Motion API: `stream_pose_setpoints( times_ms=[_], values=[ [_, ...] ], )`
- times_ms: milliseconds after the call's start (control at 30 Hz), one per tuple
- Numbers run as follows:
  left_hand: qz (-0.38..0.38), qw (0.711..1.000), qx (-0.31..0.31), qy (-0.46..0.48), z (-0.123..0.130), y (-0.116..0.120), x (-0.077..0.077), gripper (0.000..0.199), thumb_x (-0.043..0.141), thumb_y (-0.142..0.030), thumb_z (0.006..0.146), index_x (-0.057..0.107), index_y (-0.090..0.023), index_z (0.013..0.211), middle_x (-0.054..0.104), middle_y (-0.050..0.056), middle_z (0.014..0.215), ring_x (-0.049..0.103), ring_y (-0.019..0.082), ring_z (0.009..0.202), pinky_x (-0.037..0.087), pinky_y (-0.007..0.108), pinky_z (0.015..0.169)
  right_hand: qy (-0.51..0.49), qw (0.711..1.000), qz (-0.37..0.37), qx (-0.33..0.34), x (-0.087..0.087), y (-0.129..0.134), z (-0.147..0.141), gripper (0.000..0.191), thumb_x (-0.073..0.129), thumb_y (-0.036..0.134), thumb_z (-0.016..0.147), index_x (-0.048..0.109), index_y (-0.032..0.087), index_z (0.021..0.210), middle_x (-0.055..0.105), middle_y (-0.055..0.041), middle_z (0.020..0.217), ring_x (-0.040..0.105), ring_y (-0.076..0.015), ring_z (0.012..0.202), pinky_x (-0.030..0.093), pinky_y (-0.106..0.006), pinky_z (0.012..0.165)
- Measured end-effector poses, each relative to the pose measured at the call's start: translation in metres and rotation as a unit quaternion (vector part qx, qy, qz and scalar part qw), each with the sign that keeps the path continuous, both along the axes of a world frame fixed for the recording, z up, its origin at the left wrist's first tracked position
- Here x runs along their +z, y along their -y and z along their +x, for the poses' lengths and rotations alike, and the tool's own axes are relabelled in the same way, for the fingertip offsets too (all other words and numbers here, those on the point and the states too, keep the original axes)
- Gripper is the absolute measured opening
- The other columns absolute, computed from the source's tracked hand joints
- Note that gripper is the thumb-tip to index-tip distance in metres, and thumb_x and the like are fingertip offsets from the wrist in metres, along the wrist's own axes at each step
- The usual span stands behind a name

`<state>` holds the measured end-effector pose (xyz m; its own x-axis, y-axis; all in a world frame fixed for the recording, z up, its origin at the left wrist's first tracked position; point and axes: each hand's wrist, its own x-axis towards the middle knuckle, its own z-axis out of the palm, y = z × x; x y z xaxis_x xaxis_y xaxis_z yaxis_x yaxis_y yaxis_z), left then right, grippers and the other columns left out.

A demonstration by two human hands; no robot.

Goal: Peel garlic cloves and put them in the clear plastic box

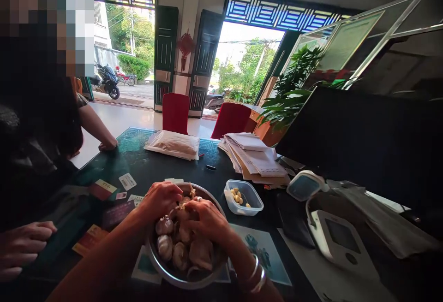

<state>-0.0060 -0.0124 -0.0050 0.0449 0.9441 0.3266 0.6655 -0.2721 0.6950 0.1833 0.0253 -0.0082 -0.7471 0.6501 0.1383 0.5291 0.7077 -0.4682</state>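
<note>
A round metal bowl full of garlic bulbs stands before me on the dark table. My left hand is over the bowl's far left side, its fingers curled in on a garlic bulb near the rim. Across from it, my right hand, with a ring and bangles, bends its fingers onto the same bulb; its fingertips are partly hidden. Dry stems stick up between the two hands. To the right of the bowl, a clear plastic container holds several peeled garlic cloves.
Behind the bowl lie a plastic-wrapped packet and a stack of papers. Cards are scattered at left. A blood pressure monitor and a dark screen stand at right. Another person's hand is at the left edge.
</note>
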Motion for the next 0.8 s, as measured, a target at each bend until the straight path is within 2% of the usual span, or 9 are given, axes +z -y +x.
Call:
stream_pose_setpoints(
  times_ms=[67,200,333,433,533,667,800],
  values=[
    [-0.002,1.000,-0.001,0.002,-0.001,0.000,0.001,0.019,0.057,-0.025,0.078,0.072,-0.016,0.084,0.071,0.005,0.082,0.063,0.017,0.073,0.046,0.025,0.069,0.012,1.000,0.012,0.009,-0.002,0.000,-0.002,0.027,0.071,0.028,0.068,0.068,0.024,0.095,0.063,-0.0011,0.085,0.055,-0.0171,0.078,0.037,-0.025,0.068],
    [-0.017,0.999,-0.030,-0.018,-0.004,0.001,0.005,0.018,0.057,-0.022,0.076,0.073,-0.016,0.084,0.072,0.005,0.081,0.063,0.016,0.071,0.044,0.023,0.067,-0.005,1.000,0.022,0.020,-0.005,0.001,-0.003,0.015,0.059,0.025,0.080,0.070,0.023,0.090,0.064,-0.0023,0.085,0.056,-0.0160,0.077,0.037,-0.024,0.068],
    [-0.039,0.989,-0.138,-0.036,-0.006,0.004,0.006,0.017,0.058,-0.021,0.075,0.075,-0.019,0.078,0.071,0.003,0.079,0.063,0.015,0.072,0.043,0.021,0.069,-0.058,0.998,0.012,0.013,-0.005,-0.001,-0.001,0.017,0.056,0.020,0.082,0.072,0.024,0.080,0.067,-0.0006,0.075,0.057,-0.0144,0.071,0.038,-0.024,0.067],
    [-0.051,0.979,-0.191,-0.049,-0.004,0.005,0.000,0.015,0.060,-0.021,0.072,0.075,-0.022,0.073,0.069,0.001,0.072,0.062,0.014,0.067,0.042,0.021,0.066,-0.093,0.995,0.003,-0.032,-0.005,-0.003,0.001,0.018,0.056,0.017,0.080,0.072,0.022,0.082,0.069,-0.0024,0.077,0.059,-0.0162,0.071,0.040,-0.025,0.066],
    [-0.034,0.977,-0.193,-0.081,0.000,0.005,-0.007,0.017,0.059,-0.017,0.069,0.074,-0.024,0.069,0.064,-0.001,0.063,0.057,0.013,0.062,0.041,0.022,0.065,-0.113,0.991,0.003,-0.068,-0.003,-0.005,0.002,0.019,0.053,0.018,0.082,0.072,0.020,0.082,0.071,-0.0041,0.079,0.062,-0.0183,0.073,0.041,-0.027,0.067],
    [0.009,0.978,-0.162,-0.129,0.004,0.005,-0.017,0.015,0.059,-0.015,0.067,0.071,-0.022,0.063,0.060,0.000,0.061,0.055,0.014,0.059,0.040,0.023,0.063,-0.105,0.990,0.006,-0.091,-0.002,-0.004,0.003,0.022,0.050,0.022,0.084,0.071,0.020,0.079,0.071,-0.0043,0.078,0.063,-0.0187,0.072,0.041,-0.026,0.066],
    [-0.001,0.961,-0.125,-0.247,0.012,0.007,-0.022,0.003,0.064,-0.017,0.061,0.065,-0.018,0.063,0.062,0.003,0.062,0.057,0.018,0.060,0.042,0.025,0.062,-0.083,0.991,0.012,-0.106,-0.002,-0.002,0.003,0.021,0.050,0.023,0.085,0.071,0.019,0.080,0.071,-0.0044,0.080,0.063,-0.0182,0.075,0.041,-0.025,0.066]
  ],
)
